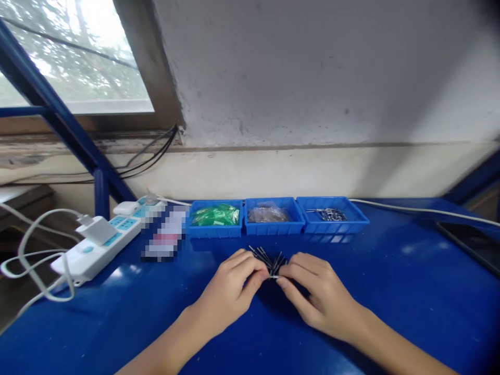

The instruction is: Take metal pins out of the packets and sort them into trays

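Both hands meet over the middle of the blue table. Between the fingertips runs a short, thin, silvery metal pin (274,277), its ends covered by the fingers. My left hand (233,284) pinches one end with thumb and forefinger. At the opposite end, my right hand (318,291) is closed in a similar pinch. Just behind the fingers lies a loose pile of dark, thin metal pins (262,255), partly hidden by both hands. Whether the held piece is one part or two joined parts is too small to tell.
Along the table's (390,291) back edge stand three blue bins: one with green packets (216,214), one with clear bags of brownish parts (268,212), one with metal pins (331,214). A white power strip (88,252) with cables is left; a dark phone (471,242) lies right.
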The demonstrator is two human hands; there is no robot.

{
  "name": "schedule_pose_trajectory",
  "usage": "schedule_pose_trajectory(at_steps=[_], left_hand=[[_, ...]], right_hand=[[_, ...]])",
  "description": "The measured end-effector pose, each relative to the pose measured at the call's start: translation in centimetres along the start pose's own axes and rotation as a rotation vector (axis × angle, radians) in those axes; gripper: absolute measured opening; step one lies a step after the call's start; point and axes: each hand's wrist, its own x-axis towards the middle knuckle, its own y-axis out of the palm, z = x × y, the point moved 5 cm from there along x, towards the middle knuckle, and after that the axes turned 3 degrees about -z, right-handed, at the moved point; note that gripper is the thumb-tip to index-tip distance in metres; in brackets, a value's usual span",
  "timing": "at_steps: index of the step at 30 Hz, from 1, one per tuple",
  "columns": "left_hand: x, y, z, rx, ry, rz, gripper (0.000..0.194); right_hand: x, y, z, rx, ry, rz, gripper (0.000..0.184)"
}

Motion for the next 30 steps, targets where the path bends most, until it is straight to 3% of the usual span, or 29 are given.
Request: schedule_pose_trajectory(at_steps=[4,11,14,18,19,21,23,25,27,30], left_hand=[[0.0,0.0,-0.1,-0.003,-0.001,-0.019,0.004],[0.2,-0.1,-0.7,0.028,0.039,-0.050,0.021],[0.2,0.1,-0.6,0.039,0.030,0.007,0.020],[0.2,0.3,0.8,0.138,-0.068,0.061,0.011],[0.2,0.3,1.2,0.175,-0.088,0.074,0.010],[0.1,0.5,1.9,0.241,-0.112,0.115,0.007],[-0.1,0.7,2.2,0.290,-0.125,0.150,0.010],[-0.1,0.9,2.1,0.316,-0.137,0.165,0.015],[-0.1,1.1,1.8,0.308,-0.137,0.162,0.018],[0.0,1.1,1.2,0.233,-0.120,0.121,0.017]], right_hand=[[0.3,-0.5,-0.4,0.014,0.011,-0.005,0.033],[0.1,-0.3,0.3,0.035,0.005,0.045,0.023],[0.2,-0.8,0.8,0.011,-0.036,0.002,0.025],[0.3,-3.9,-1.2,-0.115,-0.070,-0.220,0.027],[0.2,-5.2,-2.4,-0.193,-0.016,-0.323,0.027],[-0.3,-7.4,-5.6,-0.415,0.266,-0.470,0.024],[-0.8,-8.2,-8.2,-0.588,0.545,-0.404,0.026],[-0.9,-7.5,-8.8,-0.594,0.633,-0.294,0.029],[-0.4,-5.6,-7.4,-0.442,0.520,-0.207,0.027],[0.3,-2.0,-3.1,-0.186,0.231,-0.068,0.020]])
